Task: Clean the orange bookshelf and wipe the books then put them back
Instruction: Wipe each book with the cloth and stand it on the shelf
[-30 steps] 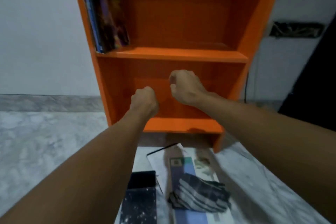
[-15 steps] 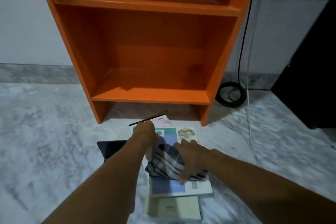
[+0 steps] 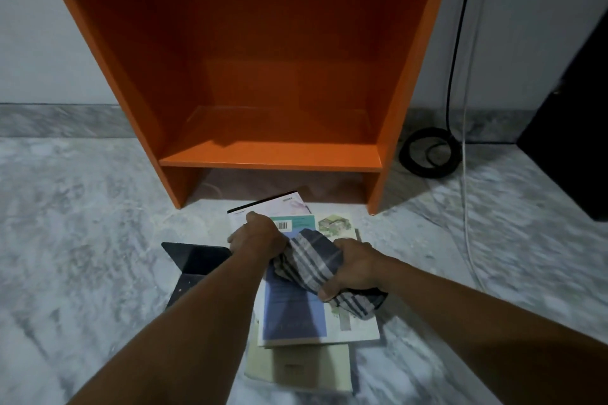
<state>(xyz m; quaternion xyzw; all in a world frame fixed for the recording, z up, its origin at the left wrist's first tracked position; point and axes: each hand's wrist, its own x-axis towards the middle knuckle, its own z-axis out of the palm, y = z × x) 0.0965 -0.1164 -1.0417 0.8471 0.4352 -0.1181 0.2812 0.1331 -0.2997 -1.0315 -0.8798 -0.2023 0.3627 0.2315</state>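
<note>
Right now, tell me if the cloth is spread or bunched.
Bunched. The cloth is crumpled into folds, gripped by the right hand, its other end at the left hand, over the books.

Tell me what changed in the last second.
Both hands came down from the shelf to the floor. The left hand and right hand now grip the cloth, which lay untouched on the books and is now bunched between them. The books stay stacked where they were; the shelf is unchanged.
</note>
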